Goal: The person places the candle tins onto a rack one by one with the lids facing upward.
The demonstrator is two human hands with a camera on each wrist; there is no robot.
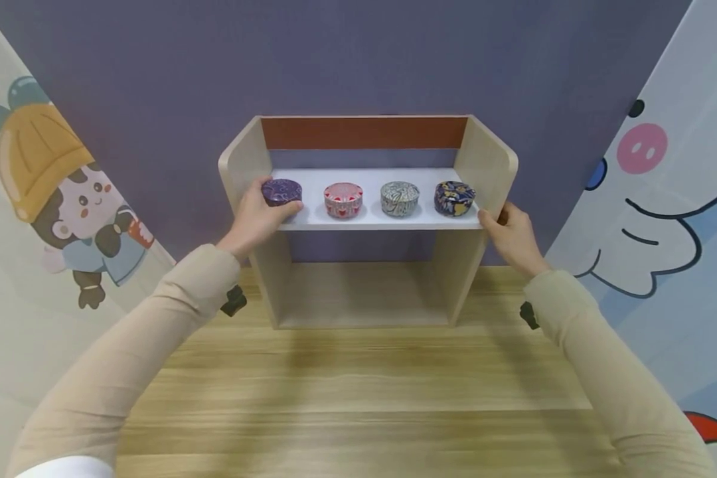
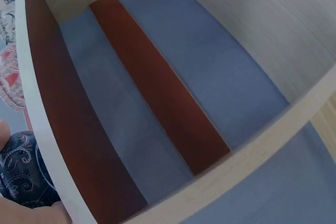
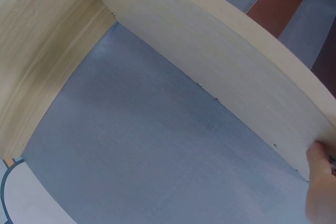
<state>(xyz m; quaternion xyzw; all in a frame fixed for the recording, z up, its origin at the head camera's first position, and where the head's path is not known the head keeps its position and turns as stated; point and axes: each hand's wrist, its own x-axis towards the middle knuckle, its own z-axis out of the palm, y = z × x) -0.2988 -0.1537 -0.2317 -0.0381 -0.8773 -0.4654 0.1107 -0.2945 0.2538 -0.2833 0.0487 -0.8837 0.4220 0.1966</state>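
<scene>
My left hand (image 1: 255, 218) holds a round purple patterned tin (image 1: 283, 192) at the left end of the white shelf board (image 1: 370, 224), thumb in front and fingers at its far left side. In the left wrist view the tin (image 2: 25, 174) shows a paisley print. My right hand (image 1: 514, 238) grips the front edge of the shelf unit's right side panel (image 1: 488, 159), beside a navy tin (image 1: 454, 198) with yellow flowers. Between the two end tins stand a pink-and-red tin (image 1: 343, 200) and a grey-green leaf-patterned tin (image 1: 399, 199).
The small two-level shelf unit (image 1: 364, 318) stands on a wood-grain surface (image 1: 358, 385) against a blue-grey wall (image 1: 358, 60). A reddish-brown board (image 1: 364, 133) spans its back. Cartoon-printed panels flank it on the left (image 1: 12, 345) and right (image 1: 711, 252).
</scene>
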